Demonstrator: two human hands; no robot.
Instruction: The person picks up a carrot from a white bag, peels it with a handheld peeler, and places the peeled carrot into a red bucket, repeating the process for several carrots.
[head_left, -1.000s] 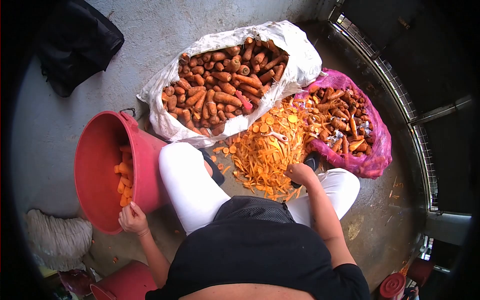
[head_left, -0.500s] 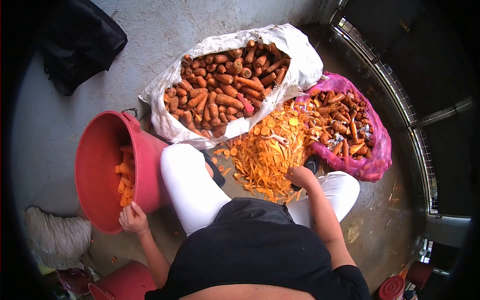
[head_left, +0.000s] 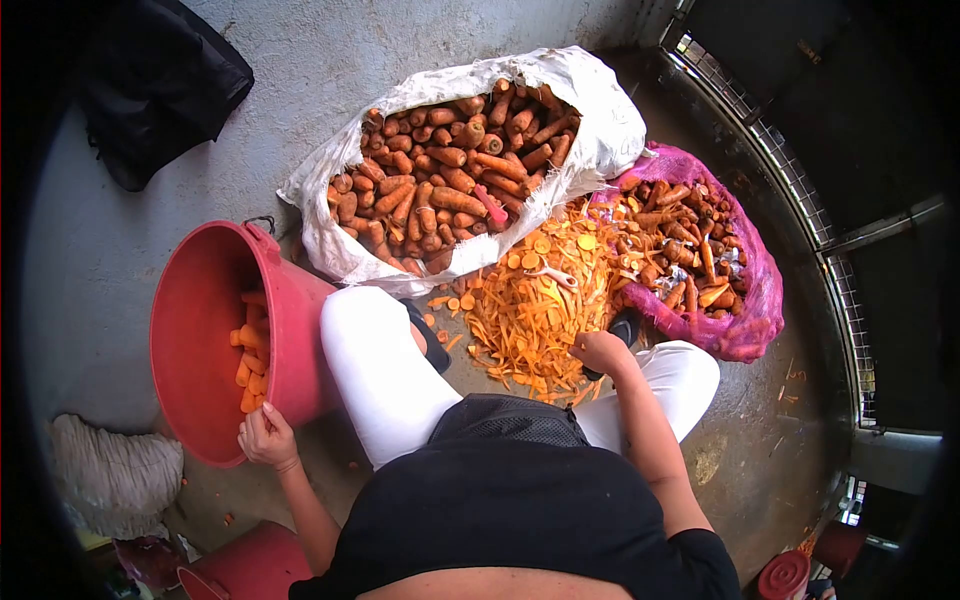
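My left hand (head_left: pixel 267 437) is closed at the near rim of a large red bucket (head_left: pixel 310 350), its fingers over the edge. Tilted on its side, the bucket holds several peeled carrots (head_left: pixel 252 365). My right hand (head_left: pixel 600 352) is curled closed beside my right knee, over the near edge of a heap of carrot peelings (head_left: pixel 535 330); what its fingers may hold is hidden. On top of that heap lies a white peeler (head_left: pixel 553 276), apart from both hands.
Behind the heap, a white sack (head_left: pixel 600 110) lies open, full of unpeeled carrots (head_left: pixel 455 180). A pink mesh sack (head_left: pixel 760 290) of carrot pieces stands to its right. Black cloth (head_left: pixel 165 90) is at back left; another red bucket (head_left: pixel 250 565) sits at near left.
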